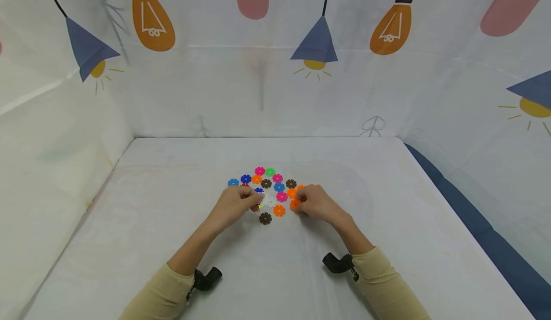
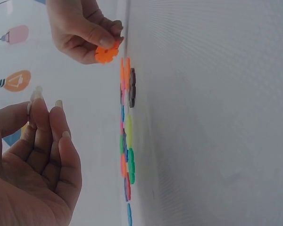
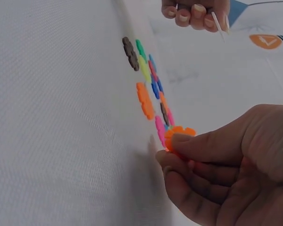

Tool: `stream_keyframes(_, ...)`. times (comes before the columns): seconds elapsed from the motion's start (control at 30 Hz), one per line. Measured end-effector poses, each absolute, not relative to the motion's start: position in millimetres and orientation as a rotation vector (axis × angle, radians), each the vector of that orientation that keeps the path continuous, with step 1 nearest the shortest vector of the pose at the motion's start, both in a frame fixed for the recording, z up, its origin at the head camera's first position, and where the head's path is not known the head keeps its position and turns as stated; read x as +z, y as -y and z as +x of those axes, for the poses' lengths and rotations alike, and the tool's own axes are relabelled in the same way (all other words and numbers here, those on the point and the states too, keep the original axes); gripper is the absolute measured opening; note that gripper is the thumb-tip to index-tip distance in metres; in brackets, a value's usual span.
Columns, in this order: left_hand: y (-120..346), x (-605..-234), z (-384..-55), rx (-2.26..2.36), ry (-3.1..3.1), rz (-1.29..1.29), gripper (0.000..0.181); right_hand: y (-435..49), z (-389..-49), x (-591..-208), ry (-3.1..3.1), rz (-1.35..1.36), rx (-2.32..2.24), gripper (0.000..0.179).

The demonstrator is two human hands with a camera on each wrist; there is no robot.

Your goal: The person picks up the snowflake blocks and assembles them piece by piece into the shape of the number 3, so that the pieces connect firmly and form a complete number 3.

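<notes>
My right hand (image 1: 320,202) pinches an orange notched plastic disc (image 2: 106,54) between thumb and fingers, above the table at the right side of a loose cluster of such discs. Opposite it, my left hand (image 1: 234,206) pinches a thin white disc (image 3: 218,26), seen edge-on in the right wrist view, at the cluster's left side. Below and between the hands lie a brown disc (image 1: 265,218), an orange disc (image 1: 279,210) and a pink disc (image 1: 281,196). The left fingers partly cover a yellow piece in the head view.
Farther back in the cluster are a green disc (image 1: 269,172), a light blue disc (image 1: 233,182) and several others. A white cloth covers the table (image 1: 172,167). White curtains (image 1: 267,90) printed with lamps and bulbs stand behind and beside it. Black wrist devices (image 1: 208,279) sit at both cuffs.
</notes>
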State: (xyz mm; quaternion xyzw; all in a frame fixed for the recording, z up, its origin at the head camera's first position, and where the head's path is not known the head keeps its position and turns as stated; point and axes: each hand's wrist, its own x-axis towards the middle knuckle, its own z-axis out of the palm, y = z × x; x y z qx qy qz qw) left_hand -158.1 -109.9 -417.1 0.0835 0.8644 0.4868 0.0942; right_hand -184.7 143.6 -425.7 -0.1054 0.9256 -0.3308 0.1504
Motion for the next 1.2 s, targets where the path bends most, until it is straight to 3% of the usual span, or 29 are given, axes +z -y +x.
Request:
stream_keyframes(0.27,110,-416,-158,1.445,-2.558,0.243,0.032,-142,-182,-421,-2.687,-0.422,-1.028,0.021)
stream_keyframes(0.53,109,-416,-158,1.502,-2.508,0.217,0.032,-138,-180,-413,-2.716,-0.420,-1.059,0.009)
stream_keyframes(1.2,109,-416,-158,1.577,-2.463,0.191,0.034,-132,-168,-400,-2.727,-0.496,-1.288,0.004)
